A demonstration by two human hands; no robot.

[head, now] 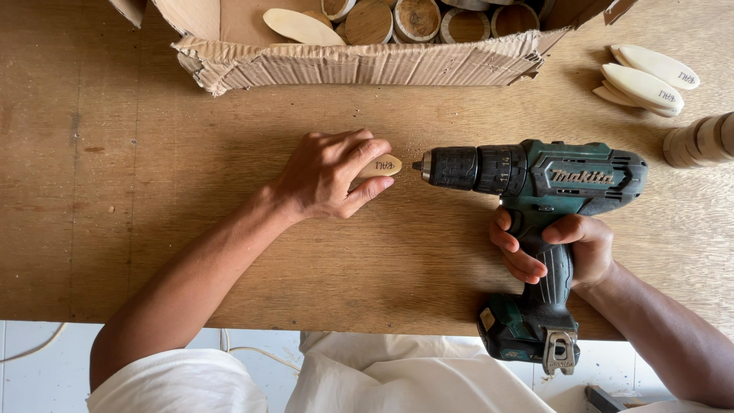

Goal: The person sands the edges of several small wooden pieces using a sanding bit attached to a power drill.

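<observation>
Wide wooden surface (115, 191) under everything, pale floor showing past its near edge. At the far edge, a torn cardboard box (367, 57), holding round wooden discs (417, 17) and 1 pale oval blank (302, 27). On the right, lying on its side, a teal-and-black cordless drill (535, 180), chuck and bit aimed left, battery end overhanging the near edge. Right hand (562, 248) wrapped tight around the drill's grip, forearm coming in from the lower right corner. Left forearm stretched diagonally up from the lower left, wrist flat; left hand (329, 176) palm down, fingers pressed together over a small oval wooden piece (382, 166), pinning it to the surface, only its right tip showing. Bit tip just beside that exposed tip; contact impossible to tell. Far right: stacked wooden rings (699, 141), and beyond them 3 or so pale oval pieces (646, 80) in a loose pile.
</observation>
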